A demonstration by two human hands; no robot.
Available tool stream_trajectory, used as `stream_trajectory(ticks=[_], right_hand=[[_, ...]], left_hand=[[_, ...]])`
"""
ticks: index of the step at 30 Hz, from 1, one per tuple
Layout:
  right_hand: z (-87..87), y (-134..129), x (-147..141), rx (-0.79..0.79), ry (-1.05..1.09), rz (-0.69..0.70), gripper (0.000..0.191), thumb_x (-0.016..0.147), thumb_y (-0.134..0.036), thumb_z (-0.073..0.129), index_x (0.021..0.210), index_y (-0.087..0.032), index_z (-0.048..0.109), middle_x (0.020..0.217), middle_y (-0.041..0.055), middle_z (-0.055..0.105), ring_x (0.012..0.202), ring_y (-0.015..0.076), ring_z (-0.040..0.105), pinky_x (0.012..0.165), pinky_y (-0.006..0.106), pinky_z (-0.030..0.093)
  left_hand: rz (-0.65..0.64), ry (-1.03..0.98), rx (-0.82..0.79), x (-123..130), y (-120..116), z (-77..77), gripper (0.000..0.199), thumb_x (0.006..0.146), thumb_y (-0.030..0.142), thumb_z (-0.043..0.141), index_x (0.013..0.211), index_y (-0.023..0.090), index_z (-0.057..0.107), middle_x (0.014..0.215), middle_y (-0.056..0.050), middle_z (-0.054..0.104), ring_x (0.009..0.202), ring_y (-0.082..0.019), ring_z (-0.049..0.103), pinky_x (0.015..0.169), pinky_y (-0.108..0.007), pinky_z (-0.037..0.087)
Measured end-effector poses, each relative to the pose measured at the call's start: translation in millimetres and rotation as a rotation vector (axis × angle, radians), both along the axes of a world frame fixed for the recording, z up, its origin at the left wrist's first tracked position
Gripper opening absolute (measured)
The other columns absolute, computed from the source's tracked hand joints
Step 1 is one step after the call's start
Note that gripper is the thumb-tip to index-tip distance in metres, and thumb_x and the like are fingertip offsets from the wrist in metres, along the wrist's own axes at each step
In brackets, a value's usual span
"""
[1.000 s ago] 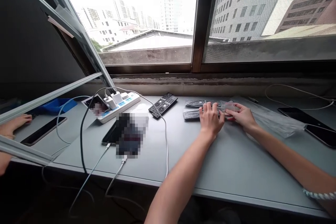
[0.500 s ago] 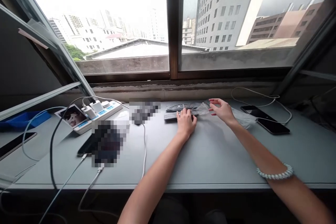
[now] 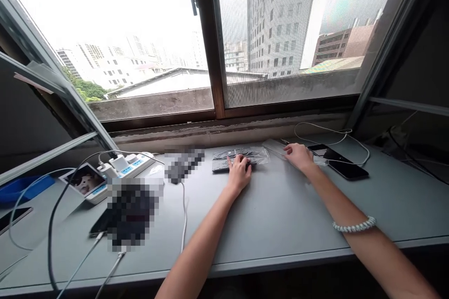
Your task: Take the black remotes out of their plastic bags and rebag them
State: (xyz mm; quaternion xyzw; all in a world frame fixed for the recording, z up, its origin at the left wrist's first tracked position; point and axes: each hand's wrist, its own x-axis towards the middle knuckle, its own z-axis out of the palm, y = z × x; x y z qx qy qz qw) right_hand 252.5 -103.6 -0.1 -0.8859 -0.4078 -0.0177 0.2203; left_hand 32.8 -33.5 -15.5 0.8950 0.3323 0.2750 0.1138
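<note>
A dark flat item in clear plastic wrap (image 3: 220,162) lies on the desk near the window wall. My left hand (image 3: 240,174) rests over its near side, fingers bent and pressed on it, hiding part of it. Loose clear film (image 3: 262,155) spreads from its right end. To the right, my right hand (image 3: 300,157) is closed in a pinch at the end of a clear plastic bag (image 3: 274,148). The bag is raised at a slant, and its outline is hard to follow against the desk. A coiled band (image 3: 354,226) circles my right forearm.
Right of my hand lies a black phone (image 3: 342,162) with a white cable (image 3: 365,152). On the left stand a power strip (image 3: 135,167) with chargers, a photo card (image 3: 84,181), a blurred dark device (image 3: 133,215) with cables and another blurred object (image 3: 184,163). A blue tray (image 3: 26,190) sits far left.
My right hand has gone from spread fingers to a pinch on the clear plastic bag. My left hand stays on the wrapped item. The whole view has tilted and shifted.
</note>
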Motion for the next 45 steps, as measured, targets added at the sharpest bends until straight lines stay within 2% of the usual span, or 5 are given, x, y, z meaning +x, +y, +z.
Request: stream_trajectory(ticks=[13,22,29,38,45], right_hand=[[19.7,-4,-30,0.638,-0.032,0.142,0.023,0.077,-0.028,0.05,0.09,-0.022,0.068,0.08,0.0026,0.069,0.07,0.0175,0.062,0.06,0.026,0.042],[18.4,-10,-90,0.338,-0.123,0.808,0.016,0.078,-0.022,0.054,0.085,-0.026,0.068,0.081,-0.0009,0.068,0.069,0.0126,0.06,0.058,0.021,0.04],[4.1,-6,-103,0.177,-0.015,0.993,0.01,0.077,-0.026,0.057,0.078,-0.022,0.067,0.077,-0.0002,0.068,0.067,0.0132,0.06,0.056,0.021,0.04],[21.7,-7,-76,0.359,-0.145,0.49,0.018,0.078,-0.031,0.052,0.083,-0.028,0.069,0.086,-0.001,0.069,0.078,0.0154,0.061,0.06,0.023,0.041],[25.4,-10,-44,0.38,-0.076,0.161,0.02,0.074,-0.03,0.053,0.084,-0.027,0.07,0.08,-0.0007,0.069,0.073,0.0177,0.061,0.059,0.026,0.038]], left_hand=[[0.144,-0.233,0.076,-5,0,10.0,0.014,0.078,0.011,0.048,0.085,0.02,0.057,0.095,-0.003,0.056,0.092,-0.017,0.054,0.084,-0.033,0.037],[0.185,-0.44,0.241,-8,-4,22.0,0.022,0.073,0.001,0.044,0.069,0.02,0.053,0.081,0.0,0.055,0.079,-0.014,0.053,0.077,-0.029,0.036],[0.089,-0.241,0.209,-4,-4,11.1,0.022,0.078,0.004,0.044,0.071,0.021,0.054,0.086,0.0,0.055,0.079,-0.014,0.052,0.076,-0.027,0.038],[0.075,-0.068,0.252,0,-5,12.5,0.014,0.082,0.016,0.045,0.086,0.022,0.056,0.093,-0.004,0.058,0.091,-0.019,0.051,0.084,-0.032,0.035],[0.548,-0.214,0.119,-33,37,22.9,0.023,0.08,0.018,0.045,0.101,0.018,0.055,0.106,-0.01,0.056,0.105,-0.024,0.048,0.091,-0.038,0.032]])
